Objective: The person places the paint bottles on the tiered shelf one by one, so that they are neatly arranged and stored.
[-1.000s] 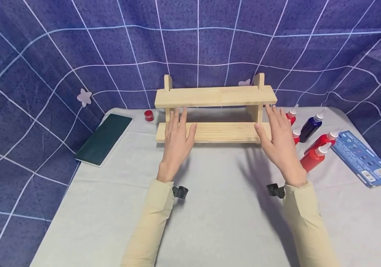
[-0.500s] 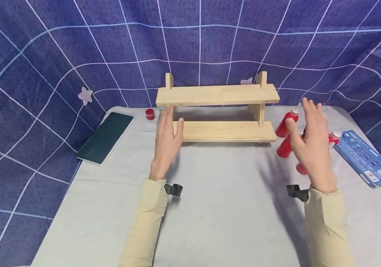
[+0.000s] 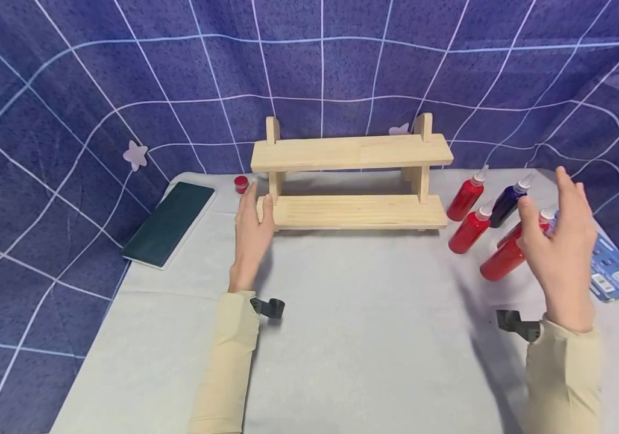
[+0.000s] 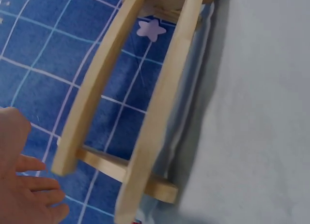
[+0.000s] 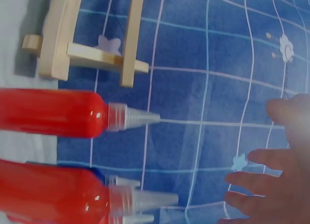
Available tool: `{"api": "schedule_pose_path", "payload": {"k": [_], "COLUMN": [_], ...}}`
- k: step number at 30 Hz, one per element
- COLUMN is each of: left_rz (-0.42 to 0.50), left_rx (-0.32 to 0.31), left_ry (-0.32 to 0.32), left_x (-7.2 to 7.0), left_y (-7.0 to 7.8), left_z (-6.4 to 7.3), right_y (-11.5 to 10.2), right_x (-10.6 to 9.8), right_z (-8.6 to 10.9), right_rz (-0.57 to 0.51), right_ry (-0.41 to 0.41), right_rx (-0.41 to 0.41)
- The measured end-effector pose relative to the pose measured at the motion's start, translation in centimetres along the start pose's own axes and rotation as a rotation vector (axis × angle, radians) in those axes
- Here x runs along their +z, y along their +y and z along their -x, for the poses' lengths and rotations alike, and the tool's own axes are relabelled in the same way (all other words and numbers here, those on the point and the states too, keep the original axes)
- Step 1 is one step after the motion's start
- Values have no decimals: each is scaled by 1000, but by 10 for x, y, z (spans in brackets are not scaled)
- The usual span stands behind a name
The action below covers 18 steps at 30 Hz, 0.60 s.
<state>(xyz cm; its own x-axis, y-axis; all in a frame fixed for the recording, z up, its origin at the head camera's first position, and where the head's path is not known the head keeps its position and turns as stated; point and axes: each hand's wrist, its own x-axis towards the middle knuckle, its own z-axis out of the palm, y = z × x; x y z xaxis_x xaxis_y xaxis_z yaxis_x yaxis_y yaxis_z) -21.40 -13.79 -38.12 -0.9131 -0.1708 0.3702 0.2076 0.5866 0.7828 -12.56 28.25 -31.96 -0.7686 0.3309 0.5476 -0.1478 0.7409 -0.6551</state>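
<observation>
A two-tier wooden shelf (image 3: 352,152) stands at the back of the table in the head view. My left hand (image 3: 252,235) hovers by the left end of its lower board, fingers extended and holding nothing. In the left wrist view that hand (image 4: 29,185) is beside the ends of the boards. Over on the right, my right hand (image 3: 563,259) is raised with fingers spread and nothing in it. Several red squeeze bottles (image 3: 471,231) with white nozzle caps and a dark blue bottle (image 3: 504,205) stand to its left. The right wrist view has a red bottle (image 5: 53,112) near the shelf end.
A small red jar (image 3: 241,184) sits left of the shelf. Farther left lies a dark green flat board (image 3: 170,224) with a white edge. A blue printed package (image 3: 615,271) is partly behind the right hand. A blue gridded curtain (image 3: 320,72) hangs behind the white-covered table (image 3: 363,337).
Both hands have moved outward from in front of the shelf: the left one a little leftward, the right one far to the right, past the bottles. The shelf and bottles stayed put.
</observation>
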Motion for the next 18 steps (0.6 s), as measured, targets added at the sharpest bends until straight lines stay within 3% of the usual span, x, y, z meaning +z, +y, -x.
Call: {"api": "schedule_pose_path", "payload": {"k": [10,18], "left_rz": [7,60], "left_rx": [-126,-219], "left_ry": [17,-3], "left_x": [2,7], "left_y": [-27,-44], "left_z": [1,3], "right_y": [18,29], "right_x": [-15,-18], "right_z": [7,12], "right_rz": [2,-61], "right_ry": [48,-9], "right_rx": [192,367]}}
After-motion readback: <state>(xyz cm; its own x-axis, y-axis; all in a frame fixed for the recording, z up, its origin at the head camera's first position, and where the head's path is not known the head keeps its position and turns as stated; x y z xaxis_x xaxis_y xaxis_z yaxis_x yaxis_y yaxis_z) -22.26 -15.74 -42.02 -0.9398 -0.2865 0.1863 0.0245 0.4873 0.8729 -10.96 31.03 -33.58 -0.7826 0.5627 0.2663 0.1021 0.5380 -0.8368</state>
